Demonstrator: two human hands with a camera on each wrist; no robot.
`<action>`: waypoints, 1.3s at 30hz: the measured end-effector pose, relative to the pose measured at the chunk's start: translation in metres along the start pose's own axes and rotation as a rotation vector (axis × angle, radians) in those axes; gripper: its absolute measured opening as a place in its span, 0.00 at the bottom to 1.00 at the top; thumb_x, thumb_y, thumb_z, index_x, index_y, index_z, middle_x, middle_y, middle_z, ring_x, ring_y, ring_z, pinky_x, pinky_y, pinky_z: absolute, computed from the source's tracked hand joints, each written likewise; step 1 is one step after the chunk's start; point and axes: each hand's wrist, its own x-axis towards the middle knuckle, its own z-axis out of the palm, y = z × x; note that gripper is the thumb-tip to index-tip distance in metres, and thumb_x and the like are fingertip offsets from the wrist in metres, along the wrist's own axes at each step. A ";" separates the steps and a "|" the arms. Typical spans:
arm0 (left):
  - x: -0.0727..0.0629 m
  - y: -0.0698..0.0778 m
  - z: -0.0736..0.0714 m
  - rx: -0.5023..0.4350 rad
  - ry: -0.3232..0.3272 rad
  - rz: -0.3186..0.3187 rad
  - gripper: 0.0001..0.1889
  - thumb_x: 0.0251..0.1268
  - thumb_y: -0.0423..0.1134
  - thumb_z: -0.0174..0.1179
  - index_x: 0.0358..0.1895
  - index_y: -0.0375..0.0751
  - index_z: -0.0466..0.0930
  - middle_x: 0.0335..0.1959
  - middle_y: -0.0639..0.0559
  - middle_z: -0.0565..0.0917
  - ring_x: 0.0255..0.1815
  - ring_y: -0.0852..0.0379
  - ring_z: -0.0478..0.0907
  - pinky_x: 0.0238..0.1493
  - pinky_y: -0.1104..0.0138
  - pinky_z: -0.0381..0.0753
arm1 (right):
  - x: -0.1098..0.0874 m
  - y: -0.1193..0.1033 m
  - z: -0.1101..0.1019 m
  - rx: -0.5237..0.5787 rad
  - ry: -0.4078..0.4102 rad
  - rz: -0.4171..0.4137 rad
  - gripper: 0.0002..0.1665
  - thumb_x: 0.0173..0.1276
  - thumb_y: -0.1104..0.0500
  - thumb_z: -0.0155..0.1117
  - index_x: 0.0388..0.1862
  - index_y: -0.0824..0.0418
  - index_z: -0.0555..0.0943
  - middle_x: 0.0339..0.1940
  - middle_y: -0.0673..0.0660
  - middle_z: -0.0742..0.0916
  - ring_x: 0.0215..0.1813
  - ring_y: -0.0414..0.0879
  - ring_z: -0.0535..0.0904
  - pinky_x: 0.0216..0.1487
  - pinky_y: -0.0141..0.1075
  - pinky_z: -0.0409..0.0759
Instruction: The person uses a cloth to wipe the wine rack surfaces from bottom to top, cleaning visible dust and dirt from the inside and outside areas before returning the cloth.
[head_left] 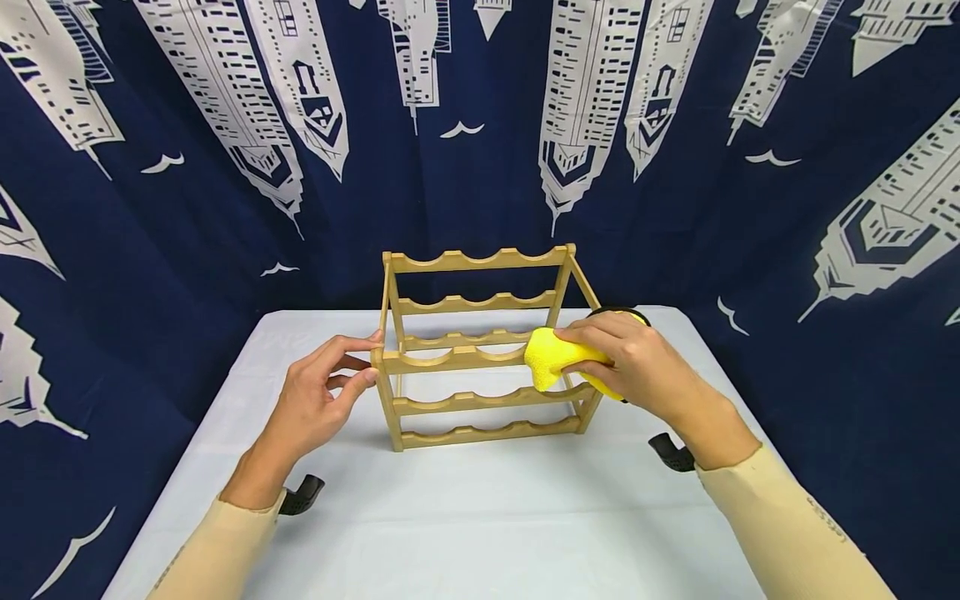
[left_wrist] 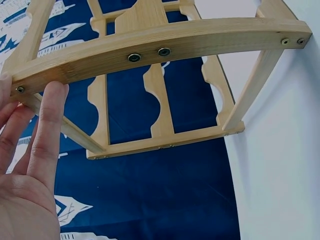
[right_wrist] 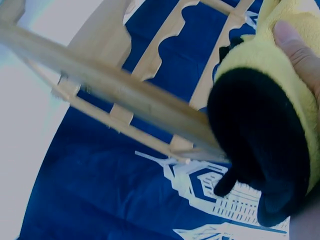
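A light wooden wine rack (head_left: 461,359), with scalloped rails on three levels, stands upright on the white-covered table. At its front left top corner my left hand (head_left: 318,392) grips the frame between thumb and fingers; in the left wrist view, fingertips (left_wrist: 54,92) lie against the end bar (left_wrist: 145,50). My right hand (head_left: 626,354) holds a bunched yellow cleaning cloth (head_left: 547,357) against the right end of the front top rail. In the right wrist view, black material (right_wrist: 257,120) edges the fuzzy yellow cloth, which hides that corner of the rack.
The white tablecloth (head_left: 465,533) covers the table in front of and around the rack. Behind it hangs a navy curtain (head_left: 450,192) with white city buildings and birds. A black wrist mount (head_left: 300,496) sits under each forearm.
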 end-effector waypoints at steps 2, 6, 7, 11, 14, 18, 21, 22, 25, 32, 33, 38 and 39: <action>0.000 0.000 0.000 -0.005 0.001 0.001 0.20 0.76 0.24 0.76 0.66 0.42 0.89 0.74 0.44 0.92 0.49 0.57 0.96 0.48 0.79 0.93 | 0.002 -0.001 0.003 0.004 0.019 0.003 0.37 0.51 0.64 0.98 0.62 0.62 0.94 0.54 0.57 0.98 0.55 0.57 0.95 0.58 0.53 0.98; 0.001 -0.001 -0.001 -0.016 -0.001 -0.003 0.20 0.77 0.24 0.75 0.66 0.42 0.89 0.74 0.44 0.91 0.50 0.56 0.96 0.49 0.78 0.94 | 0.005 -0.004 0.008 0.013 0.033 0.056 0.35 0.51 0.62 0.98 0.60 0.63 0.95 0.53 0.58 0.98 0.54 0.58 0.96 0.55 0.53 0.99; 0.002 -0.001 -0.001 -0.019 -0.001 -0.005 0.20 0.77 0.24 0.75 0.66 0.42 0.89 0.74 0.44 0.91 0.50 0.55 0.96 0.49 0.78 0.94 | 0.007 -0.005 0.008 0.022 0.024 0.083 0.34 0.52 0.62 0.98 0.60 0.62 0.95 0.53 0.58 0.98 0.54 0.58 0.96 0.54 0.53 0.99; 0.003 -0.001 0.000 -0.044 0.002 -0.010 0.21 0.76 0.24 0.76 0.67 0.41 0.89 0.75 0.44 0.91 0.50 0.51 0.97 0.49 0.77 0.95 | 0.016 -0.007 0.005 0.064 -0.041 0.189 0.32 0.57 0.59 0.97 0.62 0.59 0.96 0.54 0.57 0.99 0.54 0.58 0.96 0.53 0.54 0.98; 0.003 -0.002 0.002 -0.045 0.011 -0.012 0.21 0.76 0.25 0.76 0.67 0.41 0.89 0.74 0.44 0.91 0.50 0.51 0.96 0.49 0.76 0.95 | 0.022 -0.008 0.004 0.094 -0.079 0.224 0.30 0.61 0.58 0.95 0.62 0.58 0.96 0.54 0.56 0.99 0.54 0.57 0.96 0.54 0.54 0.98; 0.002 -0.002 0.001 -0.023 0.022 -0.018 0.21 0.76 0.24 0.76 0.67 0.41 0.89 0.74 0.45 0.92 0.50 0.55 0.96 0.48 0.76 0.95 | 0.026 -0.010 0.008 0.119 -0.068 0.195 0.30 0.60 0.60 0.95 0.62 0.59 0.96 0.55 0.57 0.99 0.56 0.58 0.97 0.57 0.54 0.99; 0.000 -0.001 -0.001 -0.013 0.029 -0.026 0.21 0.76 0.23 0.76 0.67 0.41 0.89 0.73 0.44 0.92 0.50 0.59 0.95 0.48 0.76 0.95 | 0.032 -0.014 0.014 0.141 -0.026 0.150 0.31 0.59 0.62 0.96 0.62 0.61 0.95 0.54 0.58 0.99 0.54 0.56 0.96 0.56 0.52 0.99; 0.000 -0.001 -0.001 -0.008 0.032 -0.028 0.21 0.76 0.23 0.76 0.67 0.40 0.89 0.73 0.44 0.92 0.50 0.59 0.95 0.48 0.76 0.95 | 0.035 -0.017 0.017 0.148 -0.012 0.132 0.31 0.59 0.62 0.96 0.62 0.62 0.95 0.54 0.58 0.98 0.54 0.56 0.96 0.56 0.51 0.99; -0.001 -0.002 -0.002 -0.007 0.039 -0.030 0.20 0.77 0.24 0.75 0.67 0.40 0.88 0.72 0.43 0.92 0.50 0.57 0.96 0.48 0.77 0.95 | 0.049 -0.027 0.029 0.180 0.008 0.082 0.30 0.62 0.61 0.94 0.63 0.62 0.95 0.55 0.58 0.98 0.54 0.55 0.96 0.56 0.50 0.99; -0.003 -0.003 0.004 -0.022 0.037 -0.032 0.20 0.79 0.24 0.73 0.68 0.39 0.88 0.71 0.42 0.92 0.50 0.54 0.96 0.47 0.77 0.95 | 0.085 -0.058 0.063 0.225 -0.006 0.003 0.28 0.70 0.55 0.90 0.66 0.63 0.93 0.55 0.57 0.98 0.56 0.53 0.97 0.59 0.44 0.98; -0.003 -0.003 0.006 -0.027 0.035 -0.033 0.20 0.79 0.23 0.73 0.69 0.39 0.87 0.71 0.42 0.92 0.51 0.55 0.96 0.47 0.76 0.95 | 0.089 -0.062 0.066 0.230 -0.004 -0.003 0.28 0.71 0.54 0.90 0.66 0.62 0.93 0.55 0.57 0.98 0.55 0.52 0.97 0.59 0.43 0.98; -0.003 -0.003 0.008 -0.027 0.021 -0.035 0.20 0.80 0.24 0.72 0.70 0.39 0.86 0.70 0.42 0.92 0.49 0.50 0.97 0.47 0.70 0.98 | 0.113 -0.084 0.085 0.214 -0.026 -0.066 0.27 0.73 0.52 0.88 0.67 0.61 0.93 0.55 0.55 0.98 0.57 0.51 0.97 0.62 0.41 0.97; -0.002 -0.003 0.008 -0.019 0.018 -0.040 0.20 0.80 0.24 0.71 0.70 0.39 0.86 0.69 0.42 0.92 0.49 0.48 0.97 0.48 0.69 0.98 | 0.118 -0.088 0.088 0.206 -0.036 -0.075 0.27 0.74 0.51 0.87 0.67 0.61 0.93 0.55 0.54 0.98 0.57 0.50 0.97 0.62 0.41 0.97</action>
